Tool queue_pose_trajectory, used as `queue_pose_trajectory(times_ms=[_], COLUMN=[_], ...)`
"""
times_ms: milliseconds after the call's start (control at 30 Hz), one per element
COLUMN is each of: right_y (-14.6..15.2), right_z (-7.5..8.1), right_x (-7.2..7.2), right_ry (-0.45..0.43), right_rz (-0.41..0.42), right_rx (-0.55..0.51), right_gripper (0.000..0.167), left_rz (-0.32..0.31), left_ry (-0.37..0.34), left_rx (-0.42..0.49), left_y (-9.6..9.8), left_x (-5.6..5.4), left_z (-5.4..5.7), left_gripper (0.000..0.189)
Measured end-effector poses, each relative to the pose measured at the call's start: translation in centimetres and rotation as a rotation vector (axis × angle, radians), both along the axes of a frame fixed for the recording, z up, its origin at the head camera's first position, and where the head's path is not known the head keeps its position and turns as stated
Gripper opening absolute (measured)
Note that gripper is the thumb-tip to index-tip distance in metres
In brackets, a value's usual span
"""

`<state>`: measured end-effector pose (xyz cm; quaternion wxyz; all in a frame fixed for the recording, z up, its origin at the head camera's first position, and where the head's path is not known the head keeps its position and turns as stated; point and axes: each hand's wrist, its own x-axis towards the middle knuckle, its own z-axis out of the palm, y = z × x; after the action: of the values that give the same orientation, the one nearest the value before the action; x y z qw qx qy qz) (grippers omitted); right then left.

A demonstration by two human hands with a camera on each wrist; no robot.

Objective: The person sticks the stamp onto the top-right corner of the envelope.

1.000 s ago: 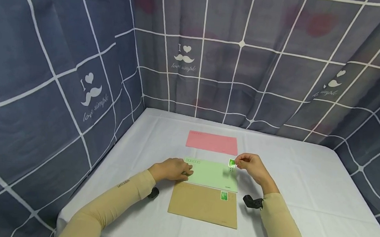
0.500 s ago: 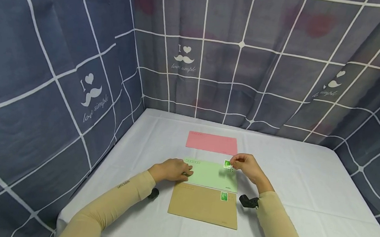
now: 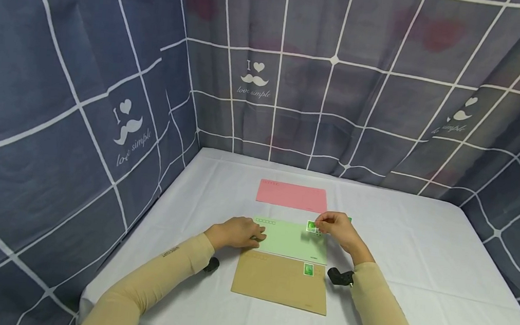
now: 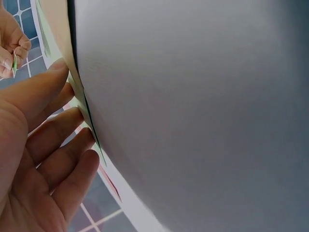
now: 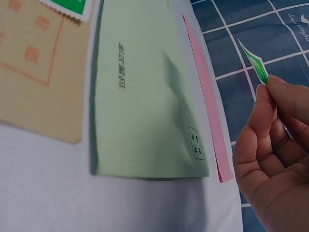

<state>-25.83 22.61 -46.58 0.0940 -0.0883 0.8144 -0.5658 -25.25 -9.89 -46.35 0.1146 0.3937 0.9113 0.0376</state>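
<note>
Head: left hand [image 3: 235, 231], fingers relaxed, rested on left end of green envelope [image 3: 287, 245]; right hand [image 3: 340, 228] pinched stamp [image 3: 311, 226] above far right corner. Left wrist: left hand lay along envelope edge. Right wrist: stamp tilted, clear of envelope. Likely step: stamp placement; next move called for lowering it flat.

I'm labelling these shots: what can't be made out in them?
- Head view: green scrap by the right hand, mostly hidden by that hand.
- Right wrist view: stamp on the brown envelope, cut off by the top edge.
- Head view: print on the green envelope, too small to read.
</note>
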Motion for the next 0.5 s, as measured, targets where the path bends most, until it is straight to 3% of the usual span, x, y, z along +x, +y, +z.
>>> queue_pose_trajectory(times_ms=[500], right_y=[0.34], right_z=[-0.71], right_x=[-0.25], right_ry=[-0.011], right_rz=[-0.017], right_rx=[0.034], right_gripper=[0.011], left_rz=[0.007], left_ry=[-0.003], left_rx=[0.008], left_y=[-0.04], left_x=[-0.07], left_z=[-0.15], left_gripper=[0.041])
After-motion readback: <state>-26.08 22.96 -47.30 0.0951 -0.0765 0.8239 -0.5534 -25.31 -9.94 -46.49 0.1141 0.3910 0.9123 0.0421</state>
